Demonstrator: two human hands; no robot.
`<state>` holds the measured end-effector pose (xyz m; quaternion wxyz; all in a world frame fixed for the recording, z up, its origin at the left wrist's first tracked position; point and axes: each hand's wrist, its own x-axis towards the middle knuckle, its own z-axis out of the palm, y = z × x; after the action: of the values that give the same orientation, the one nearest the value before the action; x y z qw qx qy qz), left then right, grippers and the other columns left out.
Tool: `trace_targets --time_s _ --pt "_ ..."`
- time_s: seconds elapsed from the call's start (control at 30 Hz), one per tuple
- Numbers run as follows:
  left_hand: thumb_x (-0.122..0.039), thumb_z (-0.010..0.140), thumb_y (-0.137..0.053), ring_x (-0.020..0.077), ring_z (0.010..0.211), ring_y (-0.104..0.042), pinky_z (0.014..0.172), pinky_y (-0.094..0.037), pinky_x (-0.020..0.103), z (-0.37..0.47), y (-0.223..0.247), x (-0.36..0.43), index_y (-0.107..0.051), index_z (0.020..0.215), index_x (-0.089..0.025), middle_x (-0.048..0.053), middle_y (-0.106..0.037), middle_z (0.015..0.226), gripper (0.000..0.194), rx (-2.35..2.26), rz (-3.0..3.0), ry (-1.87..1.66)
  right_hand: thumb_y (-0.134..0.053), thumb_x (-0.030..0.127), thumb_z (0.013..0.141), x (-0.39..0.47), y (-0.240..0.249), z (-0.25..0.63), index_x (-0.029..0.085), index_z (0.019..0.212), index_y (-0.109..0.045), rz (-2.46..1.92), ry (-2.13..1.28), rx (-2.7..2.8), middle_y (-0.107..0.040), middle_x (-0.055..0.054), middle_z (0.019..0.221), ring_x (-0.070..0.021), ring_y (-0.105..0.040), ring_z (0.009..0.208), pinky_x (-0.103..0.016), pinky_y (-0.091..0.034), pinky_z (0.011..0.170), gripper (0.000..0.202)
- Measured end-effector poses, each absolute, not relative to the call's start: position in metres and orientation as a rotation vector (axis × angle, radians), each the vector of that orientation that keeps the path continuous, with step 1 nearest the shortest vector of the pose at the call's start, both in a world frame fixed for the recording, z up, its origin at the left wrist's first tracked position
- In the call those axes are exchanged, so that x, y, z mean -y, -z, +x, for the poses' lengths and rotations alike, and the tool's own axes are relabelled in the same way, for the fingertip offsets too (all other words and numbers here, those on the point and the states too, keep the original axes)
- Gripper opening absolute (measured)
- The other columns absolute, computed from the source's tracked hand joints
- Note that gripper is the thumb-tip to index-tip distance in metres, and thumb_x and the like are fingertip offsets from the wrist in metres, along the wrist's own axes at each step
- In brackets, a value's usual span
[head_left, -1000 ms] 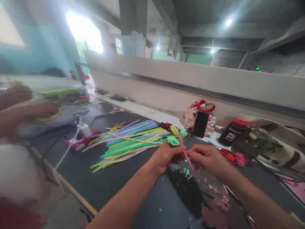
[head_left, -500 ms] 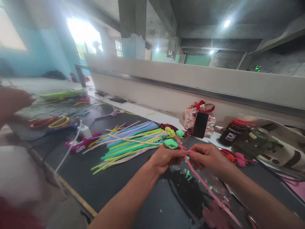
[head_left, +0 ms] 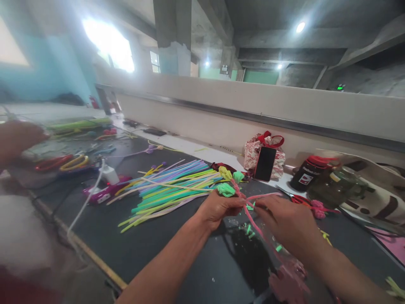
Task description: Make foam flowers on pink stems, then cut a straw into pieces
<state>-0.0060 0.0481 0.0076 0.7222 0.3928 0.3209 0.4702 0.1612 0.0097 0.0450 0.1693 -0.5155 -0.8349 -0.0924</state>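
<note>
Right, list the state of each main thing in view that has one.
Left hand: closed on the pink stem
Right hand: fingers bent by the stem, grip unclear
Pink stem: held, lower strand hanging loose
Pipe cleaners: loose, overlapping, spread on the table
Phone: propped up, screen dark
Black bottle: red lid on
Scissors: lying down, blade opening unclear
Ceiling light: lit
Green sign: lit

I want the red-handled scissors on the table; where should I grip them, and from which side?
Probably by the red handles, coming from above on the near side: the scissors' blades point left and away from the person. A pink flower sits close to the handles' right, so avoid snagging it.
</note>
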Motion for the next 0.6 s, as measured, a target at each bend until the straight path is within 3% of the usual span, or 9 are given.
trace_targets --time_s 0.13,0.2,0.3,0.47,0.6 --pt "-0.02 0.05 -0.073 0.0071 0.051 -0.046 0.051 -0.036 0.022 -0.006 -0.006 -0.049 -0.058 0.063 -0.012 -0.001 -0.055 0.061 0.021 -0.731 0.928 -1.041 -0.044 0.032 0.081 -0.02 -0.045 0.162 0.023 0.069 -0.059 -1.548 -0.207 2.365 -0.061 0.002 0.06 -0.0149 -0.054 0.055 -0.024 -0.029 0.047 0.022" --pt "-0.019 0.05 -0.072 0.0071 0.05 -0.046 0.05 -0.036 0.022 -0.005 -0.006 -0.049 -0.057 0.062 -0.012 -0.001 -0.055 0.059 0.02 -0.747 0.953 -1.061 -0.043 0.032 0.081 -0.02 -0.047 0.161 0.022 0.062 -0.057 -1.548 -0.253 2.363 -0.059 0.002 0.056 -0.0141 -0.053 0.053 -0.023 -0.027 0.046 0.026" --pt "-0.017 0.049 -0.071 0.0061 0.046 -0.043 0.047 -0.034 0.021 -0.003 -0.006 -0.05 -0.055 0.06 -0.013 -0.002 -0.054 0.055 0.02 -0.779 0.937 -1.139 -0.043 0.029 0.081 -0.011 -0.046 0.157 0.021 0.061 -0.055 -1.528 0.066 2.37 -0.059 0.001 0.057 -0.0135 -0.053 0.052 -0.024 -0.025 0.047 0.025" --pt "-0.014 0.047 -0.072 0.0071 0.046 -0.047 0.046 -0.036 0.019 0.003 -0.005 -0.052 -0.054 0.059 -0.013 -0.003 -0.056 0.054 0.021 -0.834 0.797 -1.293 -0.046 0.007 0.069 0.013 -0.034 0.131 0.019 0.064 -0.056 -1.41 0.689 2.467 -0.057 -0.003 0.057 -0.0164 -0.052 0.05 -0.028 -0.023 0.047 0.016" --pt "-0.012 0.05 -0.071 0.0083 0.048 -0.051 0.048 -0.042 0.02 0.004 -0.006 -0.052 -0.058 0.061 -0.011 -0.001 -0.057 0.055 0.017 -0.825 0.608 -1.379 -0.046 0.001 0.065 0.015 -0.016 0.11 0.018 0.066 -0.058 -1.459 0.646 2.401 -0.058 -0.004 0.059 -0.0182 -0.053 0.05 -0.027 -0.024 0.046 0.02"
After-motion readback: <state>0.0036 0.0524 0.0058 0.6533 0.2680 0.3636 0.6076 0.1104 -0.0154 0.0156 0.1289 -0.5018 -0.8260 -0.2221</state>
